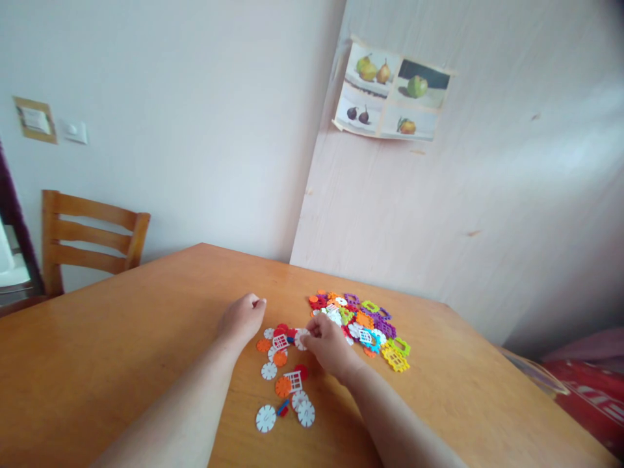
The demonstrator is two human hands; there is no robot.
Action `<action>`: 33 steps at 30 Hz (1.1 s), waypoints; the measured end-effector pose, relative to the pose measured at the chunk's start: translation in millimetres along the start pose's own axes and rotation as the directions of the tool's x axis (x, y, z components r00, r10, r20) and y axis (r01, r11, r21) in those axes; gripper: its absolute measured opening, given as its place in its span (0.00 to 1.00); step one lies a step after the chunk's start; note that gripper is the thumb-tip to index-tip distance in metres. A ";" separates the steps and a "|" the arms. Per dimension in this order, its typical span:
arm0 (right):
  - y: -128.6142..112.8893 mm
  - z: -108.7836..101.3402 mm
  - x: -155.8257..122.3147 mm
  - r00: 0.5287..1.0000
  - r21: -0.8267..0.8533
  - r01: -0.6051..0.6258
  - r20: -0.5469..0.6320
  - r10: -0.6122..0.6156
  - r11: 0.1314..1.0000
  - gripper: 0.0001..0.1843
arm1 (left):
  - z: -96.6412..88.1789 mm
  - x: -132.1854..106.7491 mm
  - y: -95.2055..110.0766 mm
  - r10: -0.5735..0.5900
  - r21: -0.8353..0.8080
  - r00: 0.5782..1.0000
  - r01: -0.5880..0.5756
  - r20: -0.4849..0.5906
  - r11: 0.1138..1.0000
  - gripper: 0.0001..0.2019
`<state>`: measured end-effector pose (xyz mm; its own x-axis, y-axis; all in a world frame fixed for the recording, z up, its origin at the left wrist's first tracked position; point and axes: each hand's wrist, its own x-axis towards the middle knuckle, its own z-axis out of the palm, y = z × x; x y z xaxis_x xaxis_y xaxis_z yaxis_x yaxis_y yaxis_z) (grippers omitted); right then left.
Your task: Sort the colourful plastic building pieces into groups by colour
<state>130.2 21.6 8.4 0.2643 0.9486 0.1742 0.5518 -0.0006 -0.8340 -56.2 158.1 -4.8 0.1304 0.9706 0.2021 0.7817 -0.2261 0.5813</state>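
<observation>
My left hand (244, 315) is closed in a loose fist above the table, left of the loose plastic pieces, with nothing showing from its fingers. Thumb and fingers of my right hand (327, 339) pinch the edge of a white notched disc (300, 340). Close to that disc are a white window-shaped piece (280, 342), red discs and a small blue piece. Nearer to me lie an orange disc (283, 387), another white window piece (294, 381), several white notched discs (266, 418) and a small blue-and-red part (283, 408).
A heap of colourful linking pieces spreads behind and right of my right hand, with purple, green and yellow (395, 358) frames. The wooden table (160, 312) meets the wall at the back. A wooden chair (92, 234) stands at left; something red (585, 396) is beyond the right edge.
</observation>
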 end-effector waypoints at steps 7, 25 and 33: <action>12.1 -31.5 14.2 0.892 0.389 0.010 -0.420 0.167 0.921 0.22 | -1.1 -1.0 2.2 -0.003 0.009 1.000 0.003 0.007 1.000 0.20; -2.9 -1.6 -7.6 0.976 -0.430 0.212 0.140 -0.167 0.877 0.04 | -1.4 -0.9 2.6 0.009 0.003 1.000 -0.009 0.004 1.000 0.19; 10.0 -29.3 8.3 0.993 -0.194 -0.007 -0.120 -0.017 0.981 0.08 | -0.6 -0.6 2.1 0.004 0.004 1.000 -0.004 0.009 1.000 0.20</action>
<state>161.1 20.2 16.9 0.3478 0.9037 0.2499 0.6933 -0.0684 -0.7173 -55.0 157.1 -3.2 0.1392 0.9703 0.1978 0.7837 -0.2300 0.5770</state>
